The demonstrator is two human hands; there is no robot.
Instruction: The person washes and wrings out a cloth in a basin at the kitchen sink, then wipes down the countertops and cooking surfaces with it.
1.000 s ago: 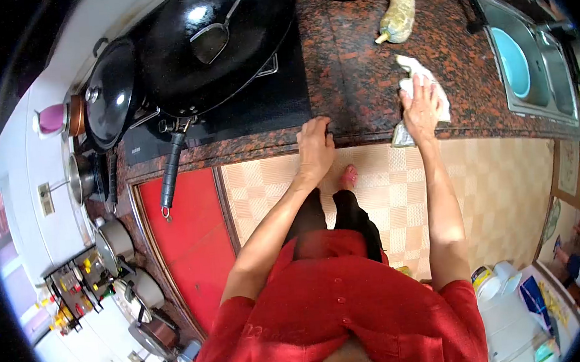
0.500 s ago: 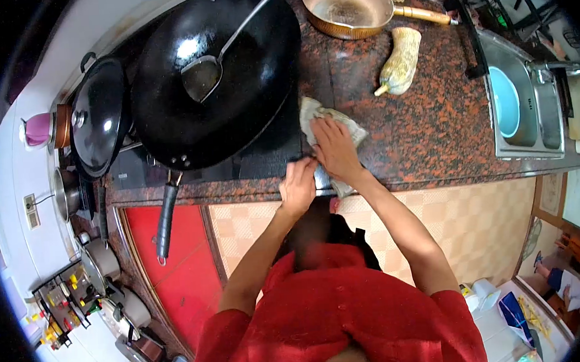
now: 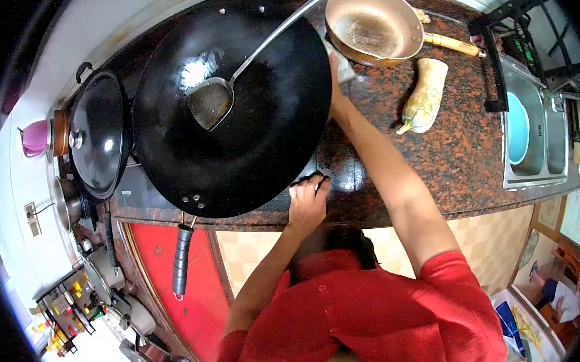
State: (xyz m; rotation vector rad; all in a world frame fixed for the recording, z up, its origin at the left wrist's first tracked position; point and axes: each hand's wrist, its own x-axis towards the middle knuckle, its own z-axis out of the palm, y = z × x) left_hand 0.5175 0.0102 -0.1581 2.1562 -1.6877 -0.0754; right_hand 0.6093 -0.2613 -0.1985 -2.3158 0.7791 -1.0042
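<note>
From where I stand, the pale cloth (image 3: pixel 345 67) lies on the tabletop (image 3: pixel 461 160) between the right rim of the black wok (image 3: pixel 267 139) and the wooden-handled pan (image 3: pixel 368 33), its visible strip running mostly away from the person. The right hand (image 3: pixel 336 90) is nearer, at the cloth's left edge and seemingly touching it; the wok hides part of that hand, so I can't tell how far its fingers are spread. The left hand (image 3: pixel 307 205) rests near the tabletop's front, fingers bent by something dark, its grip unclear.
</note>
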